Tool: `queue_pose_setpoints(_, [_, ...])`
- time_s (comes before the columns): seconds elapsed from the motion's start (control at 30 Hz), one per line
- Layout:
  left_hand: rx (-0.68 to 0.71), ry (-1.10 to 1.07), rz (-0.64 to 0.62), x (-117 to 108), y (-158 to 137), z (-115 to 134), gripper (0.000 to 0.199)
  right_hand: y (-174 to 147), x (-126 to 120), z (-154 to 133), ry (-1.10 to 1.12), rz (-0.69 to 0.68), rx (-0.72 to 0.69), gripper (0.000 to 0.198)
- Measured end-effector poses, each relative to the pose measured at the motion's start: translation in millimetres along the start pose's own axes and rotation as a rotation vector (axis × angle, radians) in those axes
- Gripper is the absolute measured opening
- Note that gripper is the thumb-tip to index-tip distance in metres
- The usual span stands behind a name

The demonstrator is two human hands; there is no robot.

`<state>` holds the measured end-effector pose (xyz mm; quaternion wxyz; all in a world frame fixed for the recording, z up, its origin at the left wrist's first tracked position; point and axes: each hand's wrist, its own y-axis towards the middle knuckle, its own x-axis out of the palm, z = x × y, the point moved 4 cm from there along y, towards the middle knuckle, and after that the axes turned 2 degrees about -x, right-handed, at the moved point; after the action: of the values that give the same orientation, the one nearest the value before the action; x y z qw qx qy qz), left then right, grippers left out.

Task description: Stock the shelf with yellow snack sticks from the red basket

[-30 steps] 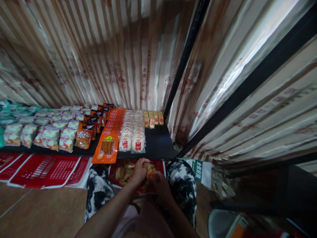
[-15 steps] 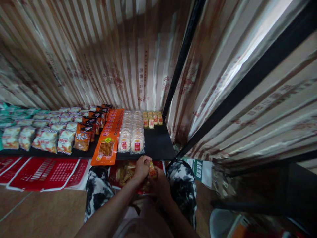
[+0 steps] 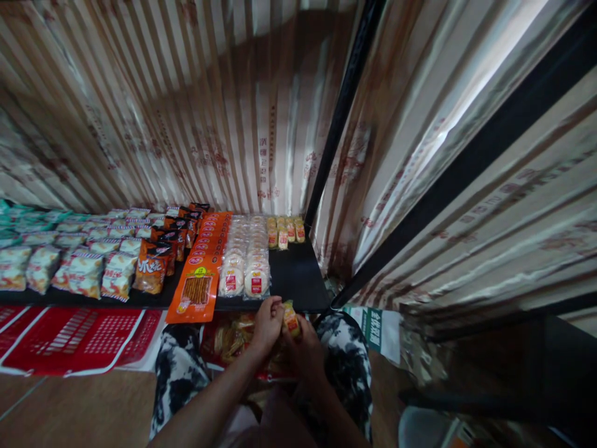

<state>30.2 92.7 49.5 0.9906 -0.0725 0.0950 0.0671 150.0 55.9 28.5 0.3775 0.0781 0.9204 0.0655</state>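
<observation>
A small yellow snack packet with a red label (image 3: 291,319) is in my right hand (image 3: 306,348), its fingers closed around the lower end and right side. My left hand (image 3: 267,325) has its fingers curled together at the packet's left edge; whether anything is pinched in them is hidden. Below both hands, between my knees, a red basket (image 3: 204,345) holds more yellowish packets (image 3: 229,339). Matching small packets (image 3: 283,239) stand in short rows at the back right of the black shelf (image 3: 298,274).
Left of those packets lie rows of round white crackers in clear wrap (image 3: 256,281), an orange bag of sticks (image 3: 196,289) jutting over the edge, orange-brown bags (image 3: 150,267) and white bags (image 3: 80,274). Red baskets (image 3: 74,339) sit below. A black post (image 3: 336,127) rises at the shelf's right corner.
The packet has come further out from behind my left hand's fingers and more of its label shows. My view has shifted slightly, so the shelf sits lower and further left.
</observation>
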Motion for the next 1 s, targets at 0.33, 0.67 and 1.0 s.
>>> queue_pose_setpoints(0.33, [0.04, 0.071, -0.036, 3.6, 2.3, 0.6, 0.023, 23.0, -8.9, -6.0, -0.091, 0.121, -0.016, 0.04])
queue_pose_setpoints(0.67, [0.093, 0.152, -0.014, 10.8, 8.3, 11.6, 0.028, 46.0, -13.8, -12.9, -0.163, 0.159, -0.039, 0.04])
queue_pose_setpoints(1.0, [0.143, 0.138, -0.012, 22.9, 18.3, 12.8, 0.03, 67.9, -15.0, -13.4, -0.09, 0.113, 0.059, 0.043])
